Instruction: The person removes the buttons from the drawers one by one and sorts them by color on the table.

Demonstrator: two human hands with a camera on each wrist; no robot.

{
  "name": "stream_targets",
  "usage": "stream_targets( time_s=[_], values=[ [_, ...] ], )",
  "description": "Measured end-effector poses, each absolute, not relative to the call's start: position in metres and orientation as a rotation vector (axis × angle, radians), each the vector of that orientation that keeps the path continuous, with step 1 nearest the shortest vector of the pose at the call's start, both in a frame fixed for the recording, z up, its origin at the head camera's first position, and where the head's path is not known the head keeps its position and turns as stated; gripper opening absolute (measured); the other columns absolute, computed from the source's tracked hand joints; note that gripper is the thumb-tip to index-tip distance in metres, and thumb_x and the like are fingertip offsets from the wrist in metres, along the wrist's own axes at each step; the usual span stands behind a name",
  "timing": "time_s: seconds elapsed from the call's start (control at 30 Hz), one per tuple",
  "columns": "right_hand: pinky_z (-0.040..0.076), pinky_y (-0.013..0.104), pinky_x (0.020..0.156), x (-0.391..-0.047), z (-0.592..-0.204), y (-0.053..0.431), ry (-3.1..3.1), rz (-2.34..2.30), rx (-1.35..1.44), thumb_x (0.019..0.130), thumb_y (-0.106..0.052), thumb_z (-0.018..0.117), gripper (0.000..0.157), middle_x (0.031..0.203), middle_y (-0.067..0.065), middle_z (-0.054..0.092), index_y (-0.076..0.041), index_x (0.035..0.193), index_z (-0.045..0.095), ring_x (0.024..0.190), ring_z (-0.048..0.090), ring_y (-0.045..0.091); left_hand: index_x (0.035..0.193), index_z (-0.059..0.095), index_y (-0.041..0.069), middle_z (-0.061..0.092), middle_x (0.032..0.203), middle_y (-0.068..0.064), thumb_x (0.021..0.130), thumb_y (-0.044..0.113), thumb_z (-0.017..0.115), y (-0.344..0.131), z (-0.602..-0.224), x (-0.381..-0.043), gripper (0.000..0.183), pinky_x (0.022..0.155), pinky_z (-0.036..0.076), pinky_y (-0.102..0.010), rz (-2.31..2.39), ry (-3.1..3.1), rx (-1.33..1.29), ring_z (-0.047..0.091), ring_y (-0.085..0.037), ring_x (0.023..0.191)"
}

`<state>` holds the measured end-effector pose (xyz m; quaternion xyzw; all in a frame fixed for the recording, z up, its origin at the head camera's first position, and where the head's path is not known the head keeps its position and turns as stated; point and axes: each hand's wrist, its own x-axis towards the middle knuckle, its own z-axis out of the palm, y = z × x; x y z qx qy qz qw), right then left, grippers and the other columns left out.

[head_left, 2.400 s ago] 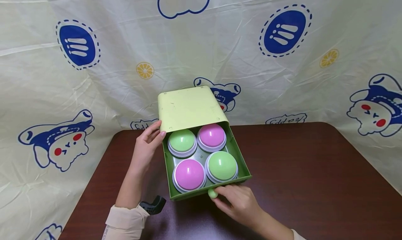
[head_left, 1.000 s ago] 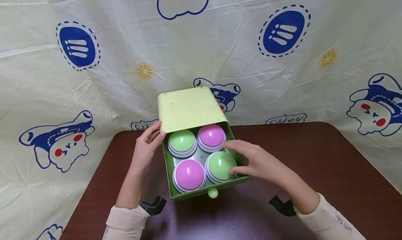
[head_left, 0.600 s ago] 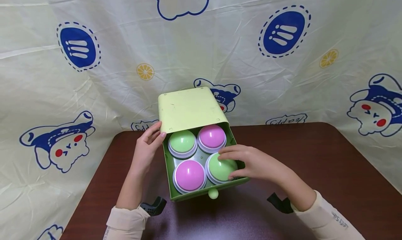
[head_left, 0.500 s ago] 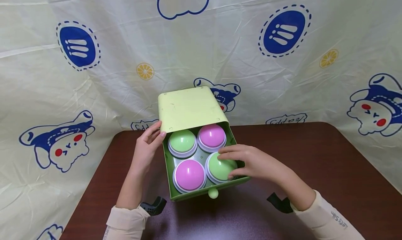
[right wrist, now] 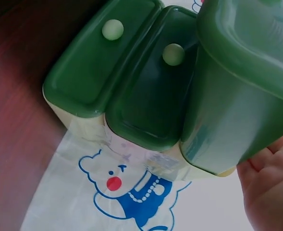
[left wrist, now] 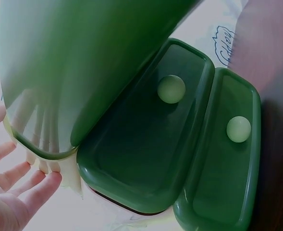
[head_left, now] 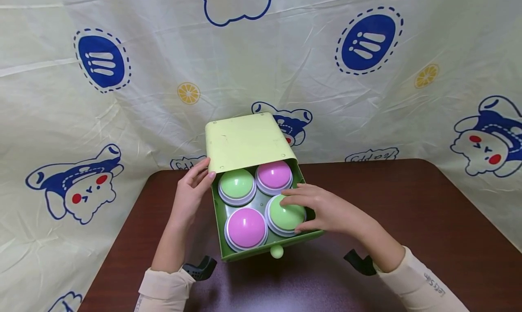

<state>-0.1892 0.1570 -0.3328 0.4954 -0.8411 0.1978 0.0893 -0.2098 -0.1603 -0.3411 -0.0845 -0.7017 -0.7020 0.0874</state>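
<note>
A pale green drawer cabinet [head_left: 249, 140] stands at the table's back with its dark green top drawer [head_left: 299, 241] pulled out. Inside lie two green and two pink dome buttons on white round bases. My right hand [head_left: 330, 210] grips the near right green dome button [head_left: 285, 216], fingers over its far side and thumb at its near edge. On the cabinet's left front corner rest the fingertips of my left hand [head_left: 190, 189], fingers fairly straight. The near left pink dome button [head_left: 246, 227], the far left green one [head_left: 236, 183] and the far right pink one [head_left: 274, 174] sit untouched.
A round pale green knob [head_left: 277, 251] sticks out of the drawer front. Two lower drawers [left wrist: 131, 144] with similar knobs are pushed in beneath. The dark brown table [head_left: 387, 212] meets a printed cloth [head_left: 261, 53] behind. Black wrist devices [head_left: 200, 268] sit at both cuffs.
My right hand has left the drawer knob and come onto the near right green dome button, which has just shifted slightly left and back with the far pink one. My left hand stays put.
</note>
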Motion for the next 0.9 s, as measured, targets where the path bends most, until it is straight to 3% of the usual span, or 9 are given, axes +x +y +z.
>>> stream_targets(
  time_s=[0.27, 0.53, 0.9],
  values=[
    [0.029, 0.047, 0.099, -0.189, -0.335, 0.158, -2.477, 0.89, 1.409, 0.066, -0.028, 0.08, 0.048, 0.12, 0.005, 0.054, -0.014, 0.108, 0.063, 0.12, 0.039, 0.035, 0.132, 0.045, 0.006, 0.038, 0.136, 0.0, 0.088, 0.011, 0.058, -0.16, -0.342, -0.21, 0.046, 0.09, 0.041, -0.026, -2.095, -2.081, -0.246, 0.042, -0.019, 0.118],
    [0.044, 0.03, 0.083, -0.185, -0.327, 0.161, -2.355, 1.114, 1.372, 0.065, -0.017, 0.081, 0.048, 0.121, 0.004, 0.051, -0.015, 0.109, 0.062, 0.11, 0.044, 0.017, 0.132, 0.045, 0.006, 0.038, 0.136, 0.0, 0.088, 0.011, 0.058, -0.161, -0.342, -0.211, 0.046, 0.09, 0.041, -0.026, -2.091, -2.081, -0.254, 0.042, -0.018, 0.118],
    [0.04, 0.022, 0.088, -0.176, -0.311, 0.167, -2.227, 1.17, 1.306, 0.058, -0.005, 0.083, 0.054, 0.118, 0.007, 0.05, -0.01, 0.107, 0.062, 0.109, 0.045, 0.02, 0.132, 0.045, 0.006, 0.038, 0.136, 0.0, 0.088, 0.011, 0.058, -0.161, -0.341, -0.211, 0.046, 0.091, 0.04, -0.026, -2.102, -2.076, -0.247, 0.042, -0.017, 0.118]
  ],
)
